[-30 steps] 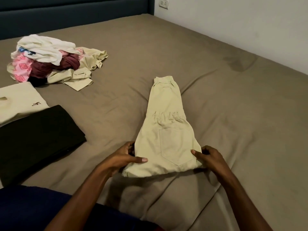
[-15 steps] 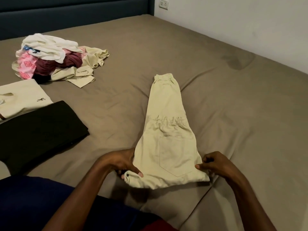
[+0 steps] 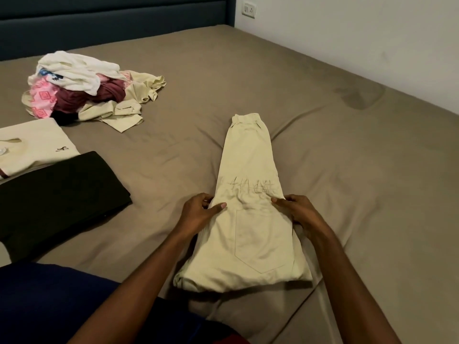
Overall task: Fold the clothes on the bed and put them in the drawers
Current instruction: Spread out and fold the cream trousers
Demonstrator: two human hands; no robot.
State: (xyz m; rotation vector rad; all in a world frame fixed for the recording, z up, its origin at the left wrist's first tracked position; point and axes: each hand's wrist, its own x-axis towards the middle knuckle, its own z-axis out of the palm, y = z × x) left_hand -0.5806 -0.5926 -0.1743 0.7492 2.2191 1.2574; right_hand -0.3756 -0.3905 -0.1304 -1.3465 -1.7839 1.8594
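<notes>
Beige trousers [image 3: 250,157], folded lengthwise with a back pocket facing up, lie along the middle of the brown bed [image 3: 360,182], their wide end nearest me. At the left edge, about halfway along, my left hand [image 3: 200,213] pinches the cloth with the thumb on top and the fingers curled beside it. Opposite, my right hand [image 3: 296,211] pinches the right edge at the same height, by a band of gathered wrinkles. No drawers are in view.
An unfolded pile of clothes [image 3: 82,88] in white, pink, maroon and beige sits at the back left. A folded cream shirt [image 3: 34,145] and a folded black garment [image 3: 57,194] lie at the left. A dark blue headboard [image 3: 111,21] and a white wall [image 3: 347,33] border the bed.
Both hands have left the near end of the trousers and moved up to their middle, one on each side edge. The near end now lies flat on the bed.
</notes>
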